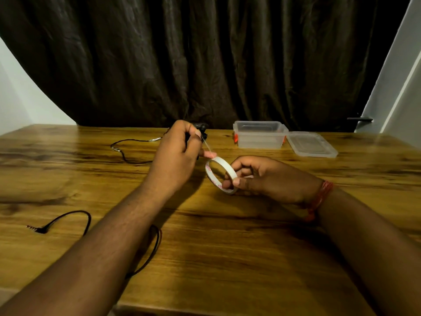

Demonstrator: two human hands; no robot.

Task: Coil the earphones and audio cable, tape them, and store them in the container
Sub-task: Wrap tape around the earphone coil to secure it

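- My left hand (176,153), frame centre, grips the coiled earphones (201,128) and pinches a tape strip (208,147).
- My right hand (262,179) pinches the tape roll (219,175) beside it.

This looks like a room in a home, set up as a plain work spot rather than a lab or shop. A wood-grain table (227,236) fills the lower half of the frame, and behind it a dark, crumpled curtain (205,60) hangs across the whole upper part, with pale painted wall (13,99) showing at the upper left. At the right edge stands a white door or door frame (396,87) with a dark lever handle (360,119), and a household clear plastic storage container (259,139) with its lid (312,144) beside it sits on the table at centre right.
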